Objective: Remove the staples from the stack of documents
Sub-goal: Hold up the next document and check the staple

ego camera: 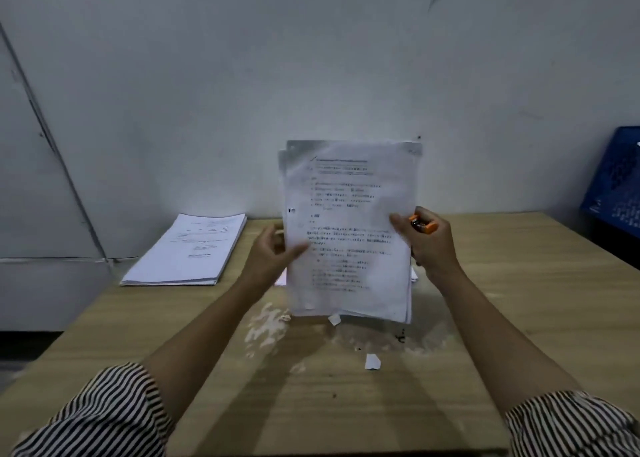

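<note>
Held upright at frame centre above the wooden table (519, 283), stack of documents (348, 228), long axis vertical, printed face toward the camera; left hand (268, 254) pinching its left edge, right hand (427, 245) gripping the right edge and an orange staple remover (423, 224), forearms raised

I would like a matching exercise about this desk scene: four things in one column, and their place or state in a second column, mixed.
Things:
1. held sheaf of papers
2. flat paper stack
3. orange staple remover
4. torn paper scrap

Places or states:
A. lying alone on the table, near the person
B. held upright by both hands
C. lying at the table's far left
D. in the right hand

Pairs: 1-B, 2-C, 3-D, 4-A
</note>
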